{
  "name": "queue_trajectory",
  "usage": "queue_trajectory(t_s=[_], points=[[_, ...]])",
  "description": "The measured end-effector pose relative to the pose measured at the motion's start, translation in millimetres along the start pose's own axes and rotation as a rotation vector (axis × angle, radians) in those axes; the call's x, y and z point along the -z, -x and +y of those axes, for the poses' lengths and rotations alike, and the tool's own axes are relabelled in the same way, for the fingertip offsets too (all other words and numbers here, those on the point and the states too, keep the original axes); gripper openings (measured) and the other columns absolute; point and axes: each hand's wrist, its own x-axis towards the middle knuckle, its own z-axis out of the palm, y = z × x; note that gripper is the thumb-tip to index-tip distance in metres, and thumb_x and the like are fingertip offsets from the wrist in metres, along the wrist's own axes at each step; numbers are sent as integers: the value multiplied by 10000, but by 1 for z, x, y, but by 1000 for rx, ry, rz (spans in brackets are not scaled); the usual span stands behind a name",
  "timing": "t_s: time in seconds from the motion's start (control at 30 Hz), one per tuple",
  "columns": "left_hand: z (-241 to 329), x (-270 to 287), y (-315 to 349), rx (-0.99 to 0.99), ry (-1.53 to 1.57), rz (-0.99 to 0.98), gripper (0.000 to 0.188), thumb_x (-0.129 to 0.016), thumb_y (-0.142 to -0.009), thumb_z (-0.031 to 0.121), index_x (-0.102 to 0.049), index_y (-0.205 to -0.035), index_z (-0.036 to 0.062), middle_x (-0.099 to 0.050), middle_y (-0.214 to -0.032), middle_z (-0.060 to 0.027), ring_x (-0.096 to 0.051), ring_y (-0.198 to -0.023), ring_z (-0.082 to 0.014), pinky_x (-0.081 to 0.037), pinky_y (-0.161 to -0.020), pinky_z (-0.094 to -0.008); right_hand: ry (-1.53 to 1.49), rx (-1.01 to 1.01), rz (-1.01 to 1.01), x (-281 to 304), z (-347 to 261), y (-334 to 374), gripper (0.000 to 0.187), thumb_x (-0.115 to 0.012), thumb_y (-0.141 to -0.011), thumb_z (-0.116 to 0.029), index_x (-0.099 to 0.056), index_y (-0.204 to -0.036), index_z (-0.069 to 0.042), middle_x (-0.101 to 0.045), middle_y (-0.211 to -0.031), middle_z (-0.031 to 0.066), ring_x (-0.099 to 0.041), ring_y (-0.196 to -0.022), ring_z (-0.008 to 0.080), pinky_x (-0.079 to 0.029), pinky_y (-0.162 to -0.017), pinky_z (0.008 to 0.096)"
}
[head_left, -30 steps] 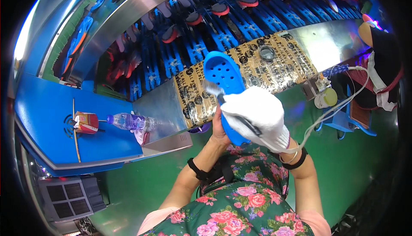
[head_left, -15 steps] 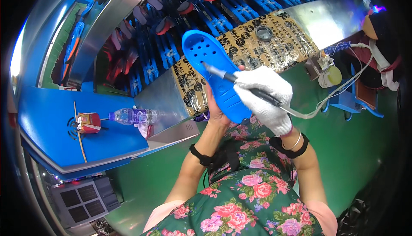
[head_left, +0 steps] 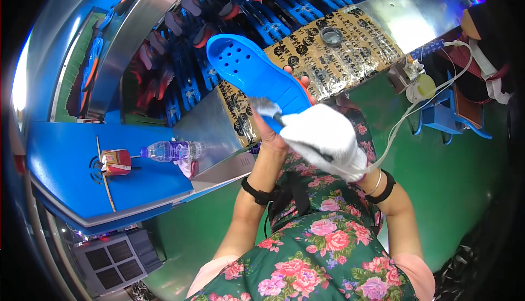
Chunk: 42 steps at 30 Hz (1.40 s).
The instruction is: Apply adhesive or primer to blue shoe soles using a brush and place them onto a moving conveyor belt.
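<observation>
A blue foam clog [head_left: 262,77], with round holes in its toe, lies tilted in my bare left hand [head_left: 268,132]. The palm is under it and the fingertips curl over its right edge. My right hand [head_left: 325,137], in a white knitted glove, grips a dark-handled brush [head_left: 264,107] with a greyish tip. That tip is by the clog's left side, near my left hand; whether it touches the clog I cannot tell. From the glove a pale hose [head_left: 395,131] trails off to the right. The gloved hand covers the clog's heel end.
Ahead is a bench covered in printed brown paper [head_left: 355,60], with a small round dish [head_left: 332,37] on it. Racks of blue holders [head_left: 306,8] run behind. On the blue panel at left are a plastic bottle [head_left: 169,151] and a red carton [head_left: 116,161]. A blue stool [head_left: 440,119] stands right.
The clog has swung to the left and tilted. My right hand has brought the brush down from the clog's inside near the toe to its left side, turning the glove's back upward.
</observation>
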Motion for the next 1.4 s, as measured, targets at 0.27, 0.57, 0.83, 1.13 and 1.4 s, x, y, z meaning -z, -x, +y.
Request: queue_trajectory(t_s=[0.27,0.57,0.83,1.13,1.4], points=[[9,-15,-2,72,74,3,993,-573,-841,779,-383,-1493,55,-575,-1310,-288,-649,-1061,-441,-542,-943,-553,29,63,-24,11,14,1,255,-827,-770,-77,-773,-1017,-107,-753,-958,78,-711,-852,260,-565,-769,357],[31,-9,-7,158,-63,-62,1019,-548,-873,740,-306,-1529,-1,-506,-1415,-226,-580,-1200,-446,-540,-954,-587,-74,-139,-100,11,10,13,203,-825,-774,-74,-775,-970,-90,-745,-911,73,-703,-808,234,-565,-727,342],[43,-6,-7,263,-222,-31,1027,-643,-835,658,-254,-1568,51,-446,-1455,-213,-559,-1066,-414,-522,-831,-503,-212,-255,-67,10,11,20,190,-820,-778,-54,-776,-962,-69,-747,-948,91,-717,-818,217,-570,-727,327],[55,2,-18,383,-102,-320,928,-577,-883,578,-283,-1564,21,-427,-1475,-269,-594,-1108,-439,-524,-911,-526,-496,-432,-63,11,2,23,148,-801,-798,8,-769,-938,-26,-752,-967,115,-725,-880,174,-591,-788,320],[71,-9,-25,596,-113,-179,809,-502,-926,491,-353,-1521,-38,-454,-1438,-353,-618,-1098,-499,-525,-947,-568,39,110,-315,11,-3,34,372,-797,-762,-49,-747,-1125,-114,-746,-1091,105,-700,-880,256,-566,-738,356]])
